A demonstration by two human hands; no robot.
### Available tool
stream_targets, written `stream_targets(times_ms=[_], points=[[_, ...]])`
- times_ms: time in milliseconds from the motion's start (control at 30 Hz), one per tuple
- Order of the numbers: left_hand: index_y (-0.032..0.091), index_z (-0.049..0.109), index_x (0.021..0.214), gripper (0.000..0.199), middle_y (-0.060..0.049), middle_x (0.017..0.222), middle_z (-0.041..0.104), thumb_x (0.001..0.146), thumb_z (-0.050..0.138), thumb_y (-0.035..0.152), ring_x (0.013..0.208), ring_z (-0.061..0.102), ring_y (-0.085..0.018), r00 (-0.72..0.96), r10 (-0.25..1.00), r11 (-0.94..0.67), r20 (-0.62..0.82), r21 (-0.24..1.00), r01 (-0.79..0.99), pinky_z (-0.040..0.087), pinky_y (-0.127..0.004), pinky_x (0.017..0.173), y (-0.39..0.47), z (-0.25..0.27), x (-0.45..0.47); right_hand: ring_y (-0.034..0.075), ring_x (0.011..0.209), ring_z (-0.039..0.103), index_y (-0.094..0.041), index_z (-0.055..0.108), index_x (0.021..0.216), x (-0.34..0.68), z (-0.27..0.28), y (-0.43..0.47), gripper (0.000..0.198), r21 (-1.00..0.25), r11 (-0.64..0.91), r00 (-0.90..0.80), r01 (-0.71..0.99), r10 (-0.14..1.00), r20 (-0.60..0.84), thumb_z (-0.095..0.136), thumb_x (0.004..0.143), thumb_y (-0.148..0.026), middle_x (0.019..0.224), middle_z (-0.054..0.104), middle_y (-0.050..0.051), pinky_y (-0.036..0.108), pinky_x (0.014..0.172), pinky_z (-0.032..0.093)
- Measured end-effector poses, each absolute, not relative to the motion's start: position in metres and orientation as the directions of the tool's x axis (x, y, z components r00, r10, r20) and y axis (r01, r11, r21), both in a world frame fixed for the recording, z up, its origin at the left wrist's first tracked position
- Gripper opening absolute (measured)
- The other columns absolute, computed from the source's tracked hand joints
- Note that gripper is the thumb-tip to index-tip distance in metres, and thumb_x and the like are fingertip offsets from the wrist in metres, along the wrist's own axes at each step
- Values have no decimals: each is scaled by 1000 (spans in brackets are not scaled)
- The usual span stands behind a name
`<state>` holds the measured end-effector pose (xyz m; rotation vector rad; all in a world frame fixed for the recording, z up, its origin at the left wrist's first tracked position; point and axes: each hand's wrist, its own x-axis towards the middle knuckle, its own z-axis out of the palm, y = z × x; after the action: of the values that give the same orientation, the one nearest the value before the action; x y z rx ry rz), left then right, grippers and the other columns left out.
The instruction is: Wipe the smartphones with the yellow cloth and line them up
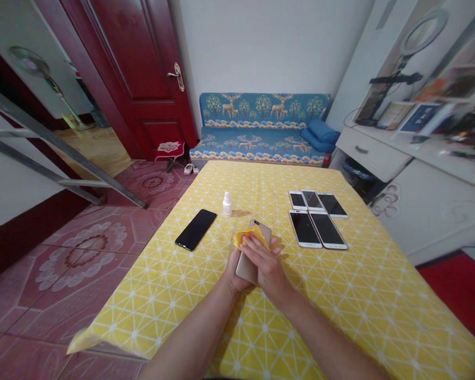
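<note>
A gold smartphone (245,268), its back with the camera facing up, lies across my left hand (235,272), whose fingers wrap round it from below. My right hand (264,259) presses a folded yellow cloth (243,236) flat onto the upper part of the phone's back. Beyond my hands, a small white bottle (227,205) stands upright. To the left rests a black smartphone (196,229), screen up. On the right, several white-framed smartphones (306,229) lie screen up, close together in two rows.
A yellow patterned cloth covers the table (150,295). Behind it stands a blue sofa (257,140) with deer prints. A white cabinet (431,211) runs along the right. At left are a metal ladder-like frame (83,163), a red door (142,68) and a stool (170,149).
</note>
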<state>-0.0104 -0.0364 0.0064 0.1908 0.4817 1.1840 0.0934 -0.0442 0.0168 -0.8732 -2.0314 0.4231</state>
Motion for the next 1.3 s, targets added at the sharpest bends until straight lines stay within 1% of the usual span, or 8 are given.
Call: stream_targets(times_ms=[100,267,433,633,867,1000,1133,1300], points=[[15,67,110,41,-12,107,69,88,54,46,100,66,-24,408,882,468,-237,324,-822,52,-34,86,-35,5,-16,22,135,42,-24,57,131,99,28,-21,58,-562,693,-389,452,720,575,35,84,1,140,52,1,46,113,36],[11,65,105,38,-10,87,72,85,58,42,72,68,-20,544,795,604,-269,270,-749,53,-33,71,-36,5,-26,17,136,40,-27,54,134,113,36,1,74,-593,643,-313,486,761,568,34,71,7,142,51,1,45,114,34],[10,60,115,48,-13,100,71,85,54,46,88,68,-26,500,840,539,-209,223,-812,52,-40,78,-35,8,-28,22,133,45,-23,58,131,126,27,-6,74,-585,591,-301,555,798,521,39,67,7,138,54,5,47,112,38],[9,54,124,54,-14,108,68,82,55,43,98,65,-24,383,902,423,-199,230,-877,46,-36,92,-27,3,-31,19,132,46,-28,53,134,124,8,-46,68,-527,680,-410,510,731,546,35,79,5,136,56,3,45,108,44],[2,35,140,75,-21,139,49,79,53,41,135,40,-27,364,929,370,-67,216,-904,35,-36,108,-28,3,-30,19,139,35,-25,39,144,112,3,-92,67,-450,777,-472,439,626,620,29,85,5,143,50,4,43,109,43],[-2,27,143,78,-24,141,45,82,49,40,136,38,-27,370,929,366,-21,216,-905,33,-35,110,-28,6,-28,19,139,36,-26,38,145,119,1,-92,65,-442,799,-488,408,600,633,29,87,4,142,51,3,42,109,44],[0,23,146,72,-24,137,50,87,42,37,133,43,-28,261,965,260,-22,212,-942,33,-39,109,-27,10,-31,17,135,41,-27,38,145,139,-8,-69,71,-475,714,-377,514,686,623,25,84,7,142,50,4,43,110,42],[5,39,138,55,-19,120,63,92,38,35,109,62,-25,202,975,220,-92,281,-934,43,-38,99,-26,14,-36,23,141,32,-22,35,147,145,-3,-46,67,-476,579,-302,661,787,538,34,84,1,148,42,10,54,112,35]])
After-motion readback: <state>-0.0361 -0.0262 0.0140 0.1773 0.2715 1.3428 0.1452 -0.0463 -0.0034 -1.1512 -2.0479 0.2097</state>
